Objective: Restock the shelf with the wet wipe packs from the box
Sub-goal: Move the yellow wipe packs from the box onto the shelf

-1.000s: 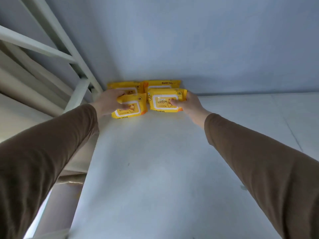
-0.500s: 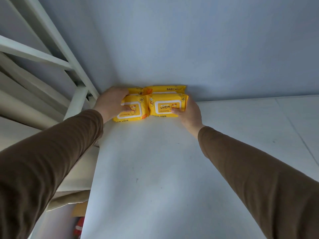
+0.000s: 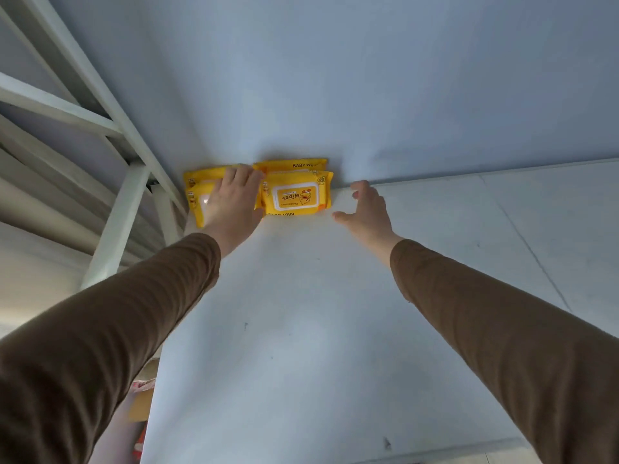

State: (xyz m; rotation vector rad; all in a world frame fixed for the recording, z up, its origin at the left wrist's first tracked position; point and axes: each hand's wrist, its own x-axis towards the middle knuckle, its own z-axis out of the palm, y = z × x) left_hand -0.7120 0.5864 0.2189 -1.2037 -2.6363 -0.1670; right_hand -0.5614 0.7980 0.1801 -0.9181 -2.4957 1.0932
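From my remote seat I see the shelf from above, through the head camera. At far left, white metal shelf uprights (image 3: 114,229) and crossbars slant up the frame. At the lower left edge, below the shelf, there is a blurred patch of tan and red; it may be the box, but I cannot tell what it holds.

Next come the yellow baby wipe packs, pushed into the back left corner of the white shelf board (image 3: 301,329), against the pale blue-grey wall (image 3: 335,78). The left front pack (image 3: 197,202) lies mostly hidden under my left hand (image 3: 231,202), which lies flat on top of it with fingers straight, reaching to the left rear pack (image 3: 204,174) behind it. Just beside it, touching, lies the right front pack (image 3: 296,195), its white lid label and the word "Wipes" facing me upside down. Behind that peeks the right rear pack (image 3: 294,164), printed "BABY WIPES" along its edge.

To the right, my right hand (image 3: 366,209) is spread open and holds nothing; it sits close beside the right front pack but apart from it, thumb pointing toward the pack. Both arms wear brown sleeves (image 3: 502,329). The shelf board continues bare to the right, with a seam and faint scuffs.
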